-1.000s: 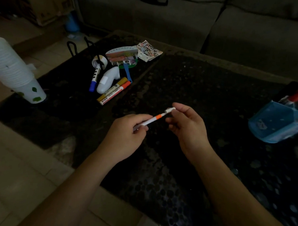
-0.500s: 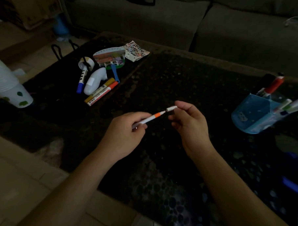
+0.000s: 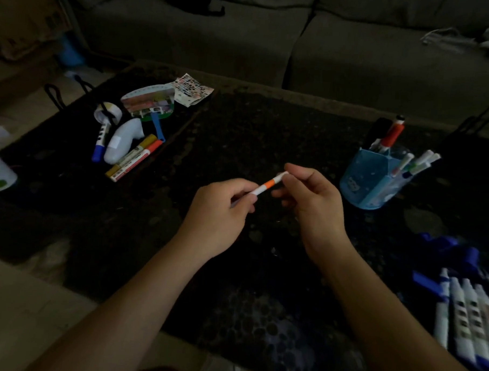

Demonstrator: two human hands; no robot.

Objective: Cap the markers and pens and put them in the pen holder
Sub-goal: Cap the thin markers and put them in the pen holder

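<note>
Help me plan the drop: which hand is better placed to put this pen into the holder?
Right, probably. The right hand pinches the pen at its far end, and the holder stands on that side; the left hand grips the barrel, farther away.

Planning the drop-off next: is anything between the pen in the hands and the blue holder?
Nothing visible does. The left hand and right hand both hold the pen; the holder stands on the table right of the right hand, with no object between. The pens in it lean rightward.
</note>
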